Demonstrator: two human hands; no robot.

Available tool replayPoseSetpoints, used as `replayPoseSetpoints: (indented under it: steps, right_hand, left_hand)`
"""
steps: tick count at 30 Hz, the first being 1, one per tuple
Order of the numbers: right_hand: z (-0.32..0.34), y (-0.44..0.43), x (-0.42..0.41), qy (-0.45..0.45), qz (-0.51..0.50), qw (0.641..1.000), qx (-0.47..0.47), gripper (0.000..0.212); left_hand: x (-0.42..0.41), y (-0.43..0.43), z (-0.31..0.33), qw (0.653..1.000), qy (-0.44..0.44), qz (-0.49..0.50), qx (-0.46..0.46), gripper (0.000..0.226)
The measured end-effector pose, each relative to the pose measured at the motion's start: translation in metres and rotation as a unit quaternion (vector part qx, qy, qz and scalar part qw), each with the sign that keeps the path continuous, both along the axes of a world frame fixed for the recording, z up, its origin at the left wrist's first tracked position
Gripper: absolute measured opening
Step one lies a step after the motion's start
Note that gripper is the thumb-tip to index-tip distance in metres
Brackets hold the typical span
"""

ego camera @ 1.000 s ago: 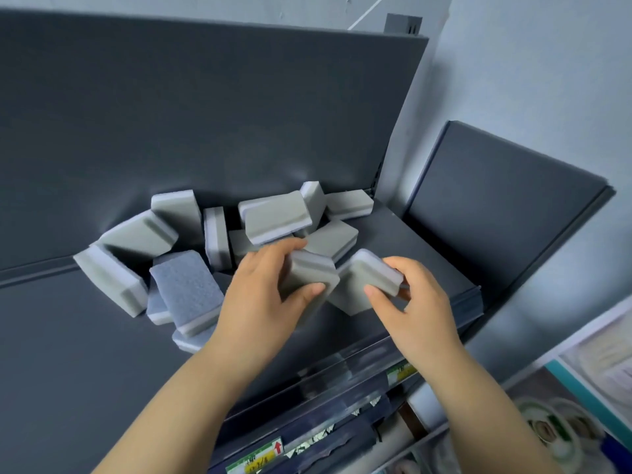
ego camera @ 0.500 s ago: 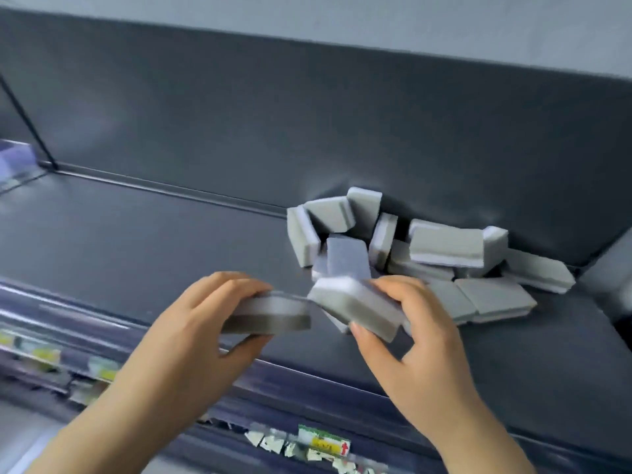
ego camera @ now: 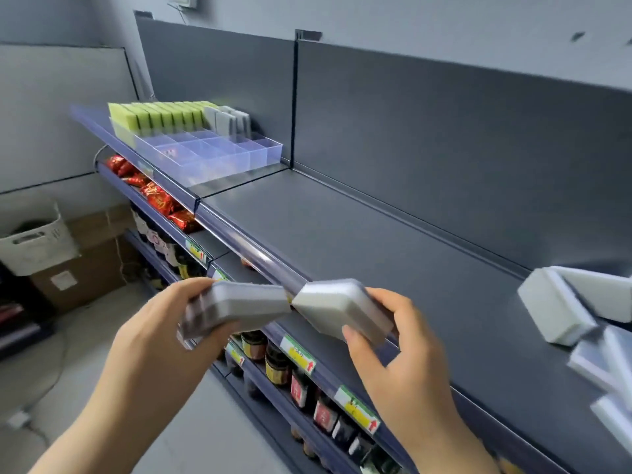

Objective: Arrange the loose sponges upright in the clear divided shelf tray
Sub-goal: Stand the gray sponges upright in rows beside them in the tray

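Head view: the left hand [ego camera: 160, 336] curls around a grey sponge [ego camera: 236, 307], so smeared by motion that it may be more than one. The right hand [ego camera: 400, 364] pinches a second sponge [ego camera: 342, 309] between thumb and fingers, over the shelf [ego camera: 376, 241] front edge. The clear divided tray [ego camera: 263, 157] sits well apart at the far left, with green sponges [ego camera: 157, 116] and a few grey ones [ego camera: 227, 119] upright at its back. The loose pile [ego camera: 554, 306] is cut off by the right edge.

Left hand [ego camera: 160, 340] grips gray sponge [ego camera: 239, 307]; right hand [ego camera: 400, 364] grips white sponge [ego camera: 338, 311].
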State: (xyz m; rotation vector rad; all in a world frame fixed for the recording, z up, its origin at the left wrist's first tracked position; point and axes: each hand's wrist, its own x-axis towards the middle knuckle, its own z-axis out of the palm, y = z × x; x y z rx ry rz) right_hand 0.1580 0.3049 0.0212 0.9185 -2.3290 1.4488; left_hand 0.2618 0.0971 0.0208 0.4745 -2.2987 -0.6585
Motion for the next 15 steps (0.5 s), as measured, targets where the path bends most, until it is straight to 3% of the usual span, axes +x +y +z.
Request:
replayPoseSetpoints:
  steps: [5, 15]
  right_hand:
    - [0.000, -0.097, 0.002, -0.012, 0.008, 1.000, 0.020, 0.037]
    - [0.007, -0.243, -0.033, -0.045, 0.005, 0.999, 0.022, 0.038]
  left_hand:
    - [0.009, -0.109, 0.002, 0.998, -0.016, -0.057, -0.022, 0.046]
    - [-0.019, -0.257, 0.013, 0.999, -0.018, -0.023, -0.016, 0.051]
